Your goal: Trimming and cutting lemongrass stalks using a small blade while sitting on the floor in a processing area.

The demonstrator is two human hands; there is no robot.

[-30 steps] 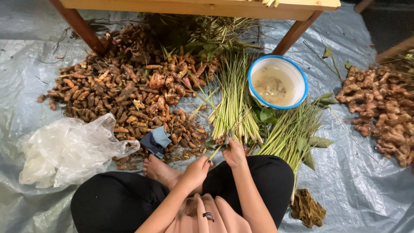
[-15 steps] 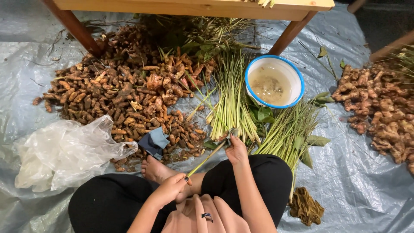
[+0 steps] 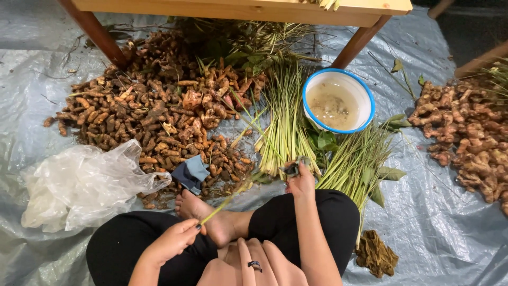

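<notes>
**Both hands on one lemongrass stalk, stretched across the lap**

Person sits cross-legged on a grey plastic sheet, bare foot showing btwn the knees.

Left hand is near-left, low over the left knee, fingers pinched shut on the thin green end of a lemongrass stalk. Stalk runs diagonally up & right toward the right hand, which is farther out, closed around the stalk's thick end at the near edge of the herb bundles. A small dark bit sits in that grip w/ it; can't tell what it is.

Around them:
- Lemongrass bundles fan out just beyond the right hand, a 2nd bunch to the right.
- White bowl w/ blue rim, far-right of bundles, holds cloudy liquid.
- Big pile of brown turmeric roots far-left; paler ginger-like heap at right edge.
- Crumpled clear plastic bag near-left, blue cloth just beside the foot.
- Wooden table spans the far side.
</notes>
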